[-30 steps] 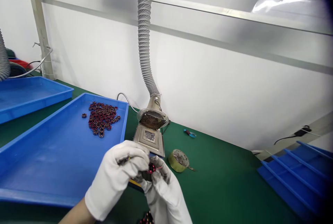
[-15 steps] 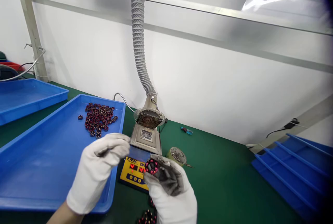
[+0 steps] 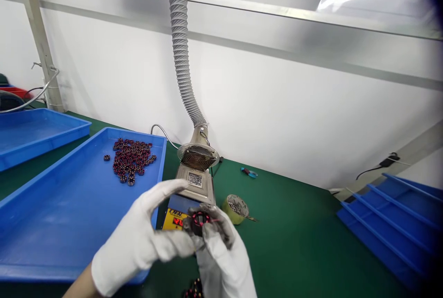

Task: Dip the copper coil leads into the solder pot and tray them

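Observation:
A small black toroidal coil [image 3: 198, 222] wound with pink-red wire is held in the fingers of my right hand [image 3: 226, 254], which wears a white glove with darkened fingertips. My left hand [image 3: 138, 235], also gloved, reaches in from the left. Its index finger stretches out and stands apart from the thumb, whose tip is against or just beside the coil's lower left; contact is hard to make out. Behind the hands, a yellow-and-blue control unit [image 3: 172, 219] with red digits is partly covered. More coils [image 3: 194, 289] lie at the bottom edge, partly hidden.
A blue tray [image 3: 69, 224] at left holds many coils [image 3: 131, 158]. A metal heated unit [image 3: 197, 185] stands under a ribbed exhaust hose [image 3: 182, 44]. A small tin [image 3: 235, 209], blue-handled cutters [image 3: 249, 173], another tray [image 3: 44, 127] and stacked blue trays [image 3: 391, 229] surround the work spot.
My left hand has opened from a pinch and moved right to the coil. My right hand has turned and shifted slightly left with the coil in it, covering more of the control unit.

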Action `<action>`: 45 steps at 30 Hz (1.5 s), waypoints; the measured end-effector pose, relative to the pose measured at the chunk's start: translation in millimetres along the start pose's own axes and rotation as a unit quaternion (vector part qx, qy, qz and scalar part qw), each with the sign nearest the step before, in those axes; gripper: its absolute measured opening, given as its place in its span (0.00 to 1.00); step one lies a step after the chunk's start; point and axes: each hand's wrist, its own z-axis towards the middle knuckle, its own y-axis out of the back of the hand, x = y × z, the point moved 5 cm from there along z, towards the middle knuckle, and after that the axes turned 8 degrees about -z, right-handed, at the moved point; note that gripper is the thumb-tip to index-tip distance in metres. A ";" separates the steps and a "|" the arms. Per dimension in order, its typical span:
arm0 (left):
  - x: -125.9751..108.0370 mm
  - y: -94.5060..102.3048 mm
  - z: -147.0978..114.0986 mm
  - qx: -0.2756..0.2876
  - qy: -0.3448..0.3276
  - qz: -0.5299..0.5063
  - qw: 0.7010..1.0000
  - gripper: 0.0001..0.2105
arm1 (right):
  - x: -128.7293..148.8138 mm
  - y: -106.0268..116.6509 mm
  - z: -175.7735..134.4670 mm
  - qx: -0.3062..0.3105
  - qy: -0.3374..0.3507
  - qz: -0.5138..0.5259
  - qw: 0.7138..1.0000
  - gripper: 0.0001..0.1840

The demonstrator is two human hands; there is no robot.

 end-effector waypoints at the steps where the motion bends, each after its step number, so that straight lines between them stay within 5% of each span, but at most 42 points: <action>1: 0.8 -6.4 -1.6 0.030 0.007 -0.003 1.000 0.29 | -4.6 -2.2 1.4 0.023 -0.035 0.032 0.999 0.17; 7: -5.8 -21.0 -2.3 0.042 -0.103 0.154 0.982 0.25 | -14.9 -9.4 -4.2 0.105 -0.091 0.117 0.983 0.16; 12: -2.4 -18.3 4.6 0.079 -0.070 0.035 0.994 0.18 | -12.9 -9.7 -2.6 0.116 -0.074 0.101 0.985 0.18; 17: 13.7 -10.7 9.0 -0.041 -0.005 -0.127 0.991 0.05 | -17.0 -12.7 4.6 0.123 -0.090 0.099 0.983 0.15; 22: 11.5 7.7 8.9 -0.119 -0.021 -0.156 0.980 0.05 | -15.9 -10.6 -1.0 0.146 -0.120 0.110 0.976 0.16; 28: 3.9 -4.0 9.7 0.044 0.080 -0.058 0.994 0.08 | -23.0 -8.3 -1.1 0.149 -0.134 0.126 0.972 0.21; 34: 12.8 -12.7 7.4 -0.016 0.052 -0.221 0.974 0.01 | -24.2 -14.0 0.0 0.160 -0.153 0.139 0.965 0.23; 38: 3.9 1.5 5.6 -0.088 -0.006 -0.312 0.946 0.03 | -19.6 -16.0 1.1 0.189 -0.178 0.173 0.950 0.19; 42: 0.8 -3.3 5.3 0.017 0.070 -0.121 0.990 0.11 | -24.2 -11.0 10.2 0.194 -0.140 0.129 0.962 0.21; 45: 3.5 -12.6 2.9 0.052 0.060 -0.106 0.991 0.10 | -26.1 -7.9 14.1 0.173 -0.103 0.090 0.975 0.21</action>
